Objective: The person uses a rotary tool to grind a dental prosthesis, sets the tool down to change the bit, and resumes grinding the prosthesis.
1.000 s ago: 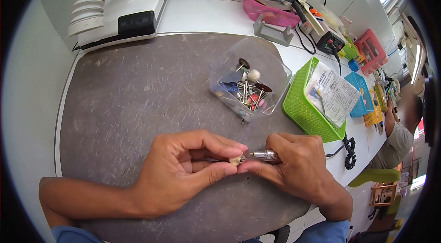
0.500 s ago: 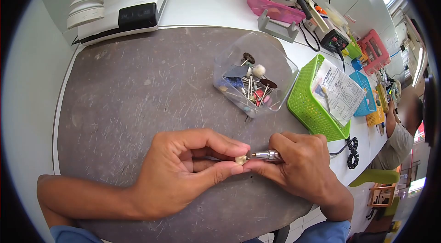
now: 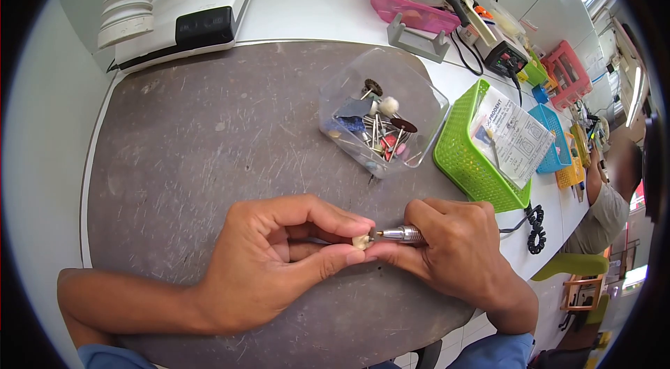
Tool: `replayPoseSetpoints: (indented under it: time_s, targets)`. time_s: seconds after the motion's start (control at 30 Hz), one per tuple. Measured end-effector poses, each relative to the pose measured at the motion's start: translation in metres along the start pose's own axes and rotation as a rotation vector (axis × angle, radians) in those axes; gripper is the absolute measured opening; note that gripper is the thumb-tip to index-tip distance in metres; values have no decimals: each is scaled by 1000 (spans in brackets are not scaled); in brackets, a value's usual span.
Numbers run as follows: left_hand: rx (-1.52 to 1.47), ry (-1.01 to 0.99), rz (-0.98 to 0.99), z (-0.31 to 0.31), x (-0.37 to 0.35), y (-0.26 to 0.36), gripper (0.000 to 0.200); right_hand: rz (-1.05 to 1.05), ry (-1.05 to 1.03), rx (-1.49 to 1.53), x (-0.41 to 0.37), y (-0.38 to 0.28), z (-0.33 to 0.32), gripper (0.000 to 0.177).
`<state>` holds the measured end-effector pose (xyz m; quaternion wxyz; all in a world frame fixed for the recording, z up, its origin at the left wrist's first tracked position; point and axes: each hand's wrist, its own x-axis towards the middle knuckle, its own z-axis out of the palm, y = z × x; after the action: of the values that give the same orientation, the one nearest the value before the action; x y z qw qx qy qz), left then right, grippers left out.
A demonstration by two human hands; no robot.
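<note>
Pinched between the thumb and forefinger of the left hand (image 3: 272, 264) is a small cream piece (image 3: 361, 241), with only its right end showing past the fingertips. The right hand (image 3: 453, 257) is closed pen-fashion around a metal tool (image 3: 399, 233). Its thin tip touches, or very nearly touches, the exposed end of the piece; the contact is too small to tell. Both hands sit low over the grey mat (image 3: 209, 138), with the 2 thumbs almost meeting just under the grip.

The piece looks hard, stiff and very light, and smooth enough to slip. I judge it could chip, or shoot out of the pinch, if pressed from the side. A hold on its 2 opposite flanks, close behind the exposed end, seems safest, with the other fingers curled beneath as a backstop. The tool looks rigid and slim, and is best held near its nose, as it is.

Up and to the right of the grip stands a clear box (image 3: 391, 72) of small bits on shafts. Further right is a green basket (image 3: 457, 159) holding a printed sheet. A coiled cord (image 3: 535, 228) lies just past the right hand. Far up and left of the grip is a white machine (image 3: 188, 16) with a ribbed hose. Another person (image 3: 607, 208) sits at the far right edge.
</note>
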<state>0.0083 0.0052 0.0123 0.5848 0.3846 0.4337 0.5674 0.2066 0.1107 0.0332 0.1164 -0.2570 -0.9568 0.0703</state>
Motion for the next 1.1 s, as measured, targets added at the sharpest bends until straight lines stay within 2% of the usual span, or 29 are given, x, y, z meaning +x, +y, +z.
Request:
replayPoseSetpoints:
  time_s: [0.37, 0.43, 1.1]
  targets:
    - [-13, 2, -21, 0, 0, 2, 18, -18, 9, -12, 0, 1, 0, 54]
    - [-18, -1, -30, 0, 0, 3, 18, -56, -17, -54, 0, 0, -1, 59]
    - [8, -23, -13, -3, 1, 0, 16, -70, 7, -40, 0, 1, -3, 58]
